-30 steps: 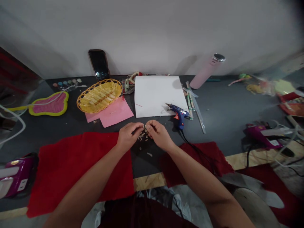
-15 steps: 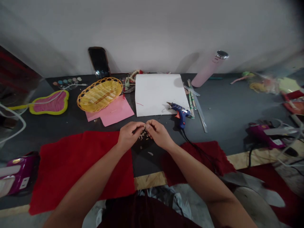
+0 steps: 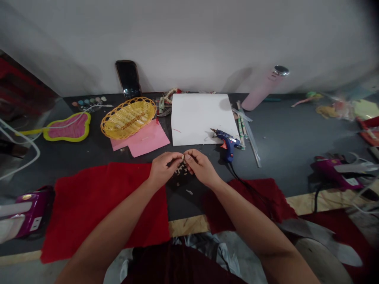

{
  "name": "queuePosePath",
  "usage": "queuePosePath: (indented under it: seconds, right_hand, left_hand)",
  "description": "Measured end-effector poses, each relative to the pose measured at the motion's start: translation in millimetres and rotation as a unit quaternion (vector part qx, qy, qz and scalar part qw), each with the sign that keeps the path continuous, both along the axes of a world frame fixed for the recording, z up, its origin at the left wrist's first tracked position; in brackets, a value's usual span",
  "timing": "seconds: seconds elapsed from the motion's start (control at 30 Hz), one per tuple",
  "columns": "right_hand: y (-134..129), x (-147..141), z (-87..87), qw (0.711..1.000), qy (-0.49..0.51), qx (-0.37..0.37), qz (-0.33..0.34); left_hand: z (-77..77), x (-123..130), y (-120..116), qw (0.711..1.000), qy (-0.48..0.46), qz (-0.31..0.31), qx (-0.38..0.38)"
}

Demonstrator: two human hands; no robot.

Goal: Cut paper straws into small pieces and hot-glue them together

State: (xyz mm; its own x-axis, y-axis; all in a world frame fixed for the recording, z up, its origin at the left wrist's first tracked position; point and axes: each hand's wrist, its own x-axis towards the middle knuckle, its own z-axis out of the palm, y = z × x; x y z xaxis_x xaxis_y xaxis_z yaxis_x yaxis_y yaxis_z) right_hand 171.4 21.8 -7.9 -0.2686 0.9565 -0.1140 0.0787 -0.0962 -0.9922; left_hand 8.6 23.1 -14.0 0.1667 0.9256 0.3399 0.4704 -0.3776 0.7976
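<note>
Both hands meet at the middle of the dark table, fingertips touching. My left hand [image 3: 162, 167] pinches with thumb and forefinger at a tiny pale piece [image 3: 182, 157], too small to make out well. My right hand [image 3: 201, 165] is closed too, its thumb and fingers pressed together at the same spot. Several small pale bits [image 3: 179, 169] lie on the table just under the fingertips. Beyond my right hand, a blue glue gun [image 3: 227, 144] rests with its nozzle over the white sheet [image 3: 201, 118].
Around me are a yellow basket [image 3: 128, 118] on pink paper [image 3: 149, 140], a phone [image 3: 128, 79], a pink bottle [image 3: 263, 90], glue sticks [image 3: 253, 138], a red cloth [image 3: 103, 205], a darker red cloth [image 3: 260, 197] and purple devices [image 3: 37, 213] at both sides.
The whole view has shifted slightly, so the table objects appear a little further right. My hands stay together, with their fingertips only slightly moved.
</note>
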Motion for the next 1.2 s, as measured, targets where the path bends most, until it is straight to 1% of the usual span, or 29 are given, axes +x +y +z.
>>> queuePosePath:
  seconds: [0.2,0.5,0.97,1.2]
  right_hand:
    - [1.1,0.6,2.2,1.0,-0.01,-0.002,0.0]
    - [0.6,0.7,2.6,1.0,0.002,0.006,0.016]
    - [0.9,3.2,4.6,0.999,-0.012,0.004,0.035]
    - [0.8,3.3,4.2,0.999,0.0,-0.004,0.032]
  left_hand:
    - [-0.2,-0.5,-0.1,1.0,-0.014,0.007,-0.006]
    - [3.3,-0.9,1.1,0.999,-0.026,-0.023,0.006]
    - [2.4,-1.0,1.0,0.999,-0.026,-0.018,-0.002]
    - [0.3,-1.3,1.5,0.999,-0.031,-0.015,-0.015]
